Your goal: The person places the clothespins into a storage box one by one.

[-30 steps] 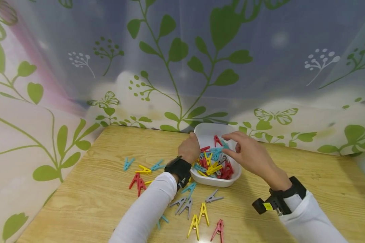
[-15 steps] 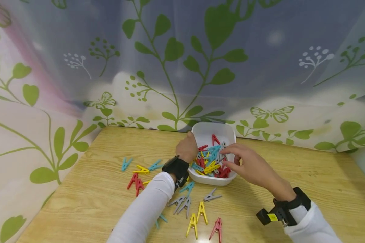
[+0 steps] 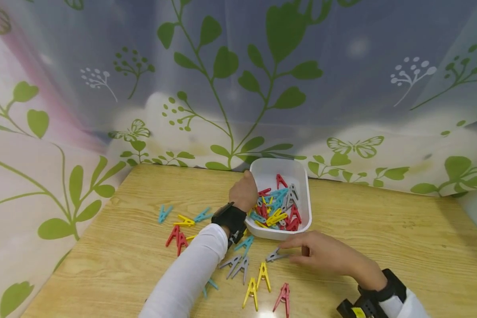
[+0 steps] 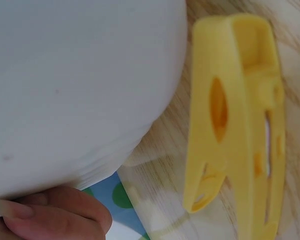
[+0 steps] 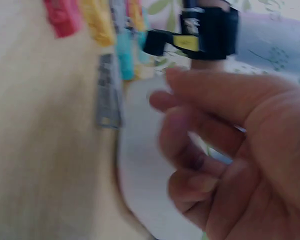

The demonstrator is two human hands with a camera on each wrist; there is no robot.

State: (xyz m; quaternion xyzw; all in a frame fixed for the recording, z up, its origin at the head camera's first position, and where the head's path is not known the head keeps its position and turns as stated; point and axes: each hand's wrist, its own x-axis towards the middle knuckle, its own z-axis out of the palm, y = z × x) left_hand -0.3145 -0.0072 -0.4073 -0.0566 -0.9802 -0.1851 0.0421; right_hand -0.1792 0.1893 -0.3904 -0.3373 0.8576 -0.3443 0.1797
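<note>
A white plastic container (image 3: 302, 168) holds a pile of red, yellow, blue and grey clothespins (image 3: 277, 205). My left hand (image 3: 244, 191) grips its left rim; curled fingers (image 4: 60, 212) and a thumbnail show at the edge in the left wrist view. Just in front of the container, my right hand (image 3: 322, 251) reaches over the table with thumb and fingertips apart. A grey clothespin (image 3: 276, 255) lies by those fingertips, and nothing is seen between them. The right wrist view is blurred; there the grey clothespin (image 5: 109, 92) lies apart from the hand.
Loose clothespins spread left and front of the container: red ones (image 3: 176, 238), a blue one (image 3: 164, 213), yellow ones (image 3: 263, 276), a pink-red one (image 3: 283, 299). A yellow clothespin (image 4: 230, 125) lies beside the container wall. A leaf-patterned curtain (image 3: 222, 110) borders the wooden table (image 3: 381, 229).
My right hand has come out of the container and down to the grey clothespin in front. A grey clothespin it touched now lies on the pile. The left hand stays at the rim.
</note>
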